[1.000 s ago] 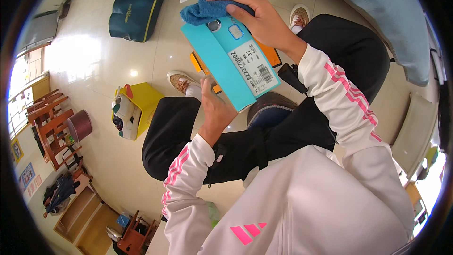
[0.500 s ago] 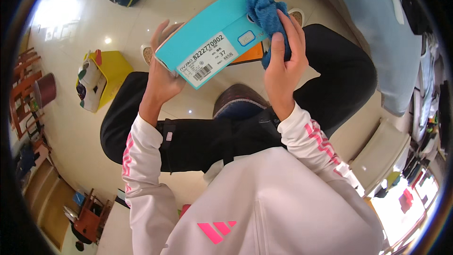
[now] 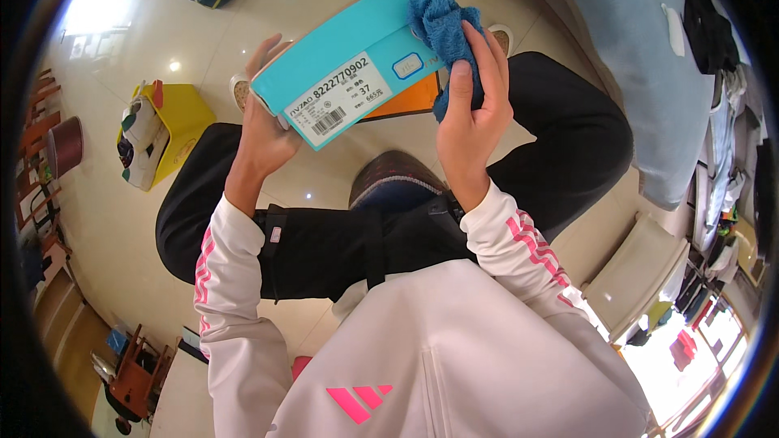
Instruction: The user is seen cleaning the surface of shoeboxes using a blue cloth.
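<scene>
Above the floor (image 3: pixel 324 170), the left hand (image 3: pixel 270 144) clamps its fingers on the left end of the box (image 3: pixel 357 32), the right hand (image 3: pixel 477 109) its fingers on the cloth (image 3: pixel 442 23) against the right.

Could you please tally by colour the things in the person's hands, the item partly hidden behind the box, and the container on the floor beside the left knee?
Turquoise: 1, the box in the left hand
Blue: 1, the cloth in the right hand
Orange: 1, the item partly behind the box
Yellow: 1, the container
Total: 4
</scene>
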Action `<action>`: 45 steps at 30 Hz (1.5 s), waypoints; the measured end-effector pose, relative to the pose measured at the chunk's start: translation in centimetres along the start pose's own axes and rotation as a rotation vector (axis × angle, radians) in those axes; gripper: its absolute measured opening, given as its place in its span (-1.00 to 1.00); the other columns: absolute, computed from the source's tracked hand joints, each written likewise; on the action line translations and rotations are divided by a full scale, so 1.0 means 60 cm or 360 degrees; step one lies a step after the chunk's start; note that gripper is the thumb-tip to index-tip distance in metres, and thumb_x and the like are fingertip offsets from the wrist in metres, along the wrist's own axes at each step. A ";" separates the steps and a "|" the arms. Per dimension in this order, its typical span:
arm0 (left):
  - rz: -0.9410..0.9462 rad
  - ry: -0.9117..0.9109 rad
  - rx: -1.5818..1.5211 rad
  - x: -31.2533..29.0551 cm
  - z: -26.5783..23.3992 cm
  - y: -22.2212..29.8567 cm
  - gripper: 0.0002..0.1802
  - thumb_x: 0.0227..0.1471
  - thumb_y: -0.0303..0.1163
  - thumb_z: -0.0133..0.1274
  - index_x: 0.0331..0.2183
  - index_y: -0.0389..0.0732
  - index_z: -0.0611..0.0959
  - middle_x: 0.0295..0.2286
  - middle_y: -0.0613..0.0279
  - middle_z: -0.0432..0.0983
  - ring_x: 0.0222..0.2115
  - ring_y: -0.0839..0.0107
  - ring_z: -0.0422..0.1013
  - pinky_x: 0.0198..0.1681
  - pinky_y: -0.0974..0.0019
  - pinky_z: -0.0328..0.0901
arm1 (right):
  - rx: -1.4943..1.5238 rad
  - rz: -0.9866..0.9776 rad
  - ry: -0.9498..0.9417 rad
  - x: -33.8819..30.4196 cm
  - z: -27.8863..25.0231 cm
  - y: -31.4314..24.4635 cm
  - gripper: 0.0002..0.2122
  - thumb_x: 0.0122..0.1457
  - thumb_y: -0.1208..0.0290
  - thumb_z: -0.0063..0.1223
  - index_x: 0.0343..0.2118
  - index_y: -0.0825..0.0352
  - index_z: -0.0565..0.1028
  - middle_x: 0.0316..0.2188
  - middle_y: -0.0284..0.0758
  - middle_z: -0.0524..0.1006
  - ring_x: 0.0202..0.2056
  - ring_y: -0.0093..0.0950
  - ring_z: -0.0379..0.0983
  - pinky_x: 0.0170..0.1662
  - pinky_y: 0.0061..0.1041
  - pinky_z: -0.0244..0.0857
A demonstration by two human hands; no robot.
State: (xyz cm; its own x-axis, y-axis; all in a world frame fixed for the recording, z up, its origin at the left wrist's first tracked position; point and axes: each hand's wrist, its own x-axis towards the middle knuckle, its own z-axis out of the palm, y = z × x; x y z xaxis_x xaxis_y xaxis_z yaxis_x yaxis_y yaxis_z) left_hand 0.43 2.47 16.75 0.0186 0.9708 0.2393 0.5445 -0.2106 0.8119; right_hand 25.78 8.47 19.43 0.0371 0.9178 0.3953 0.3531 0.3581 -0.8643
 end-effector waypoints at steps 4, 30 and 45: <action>-0.0006 -0.0005 0.0010 0.001 -0.002 0.001 -0.14 -0.21 -0.40 0.42 0.19 -0.22 0.52 0.24 -0.02 0.37 0.40 -0.12 0.01 0.39 -0.09 0.04 | 0.0005 0.0030 0.0006 0.001 0.001 -0.001 -0.66 0.44 0.29 0.01 0.14 0.37 0.58 0.17 -0.08 0.51 0.16 -0.18 0.48 0.21 -0.31 0.32; -0.0065 -0.0066 -0.0054 0.002 -0.011 -0.014 0.14 -0.20 -0.56 0.35 0.39 -0.17 0.18 0.43 -0.09 -0.18 0.47 0.00 -0.19 0.46 0.02 -0.02 | -0.0470 -0.0803 -0.0601 0.027 0.049 -0.051 -0.60 0.06 0.55 0.21 0.02 0.24 0.61 0.13 -0.25 0.50 0.19 -0.17 0.35 0.23 -0.14 0.21; -0.0247 -0.0100 -0.0089 0.009 0.013 -0.009 0.26 -0.17 -0.39 0.48 0.39 -0.25 0.04 0.23 -0.21 0.22 0.31 -0.12 0.16 0.39 -0.02 0.09 | -0.0381 -0.0781 -0.0383 0.110 0.045 -0.015 -0.66 0.21 0.57 0.17 0.06 0.24 0.61 0.06 -0.25 0.57 0.10 -0.18 0.43 0.20 -0.19 0.28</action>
State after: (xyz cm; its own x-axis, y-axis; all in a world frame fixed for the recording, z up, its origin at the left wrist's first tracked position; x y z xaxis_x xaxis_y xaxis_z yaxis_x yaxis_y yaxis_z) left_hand 0.81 3.17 16.02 -0.0089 0.9970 0.0767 0.4977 -0.0621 0.8651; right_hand 23.18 14.69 21.98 -0.3867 0.6780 0.6251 0.4776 0.7271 -0.4932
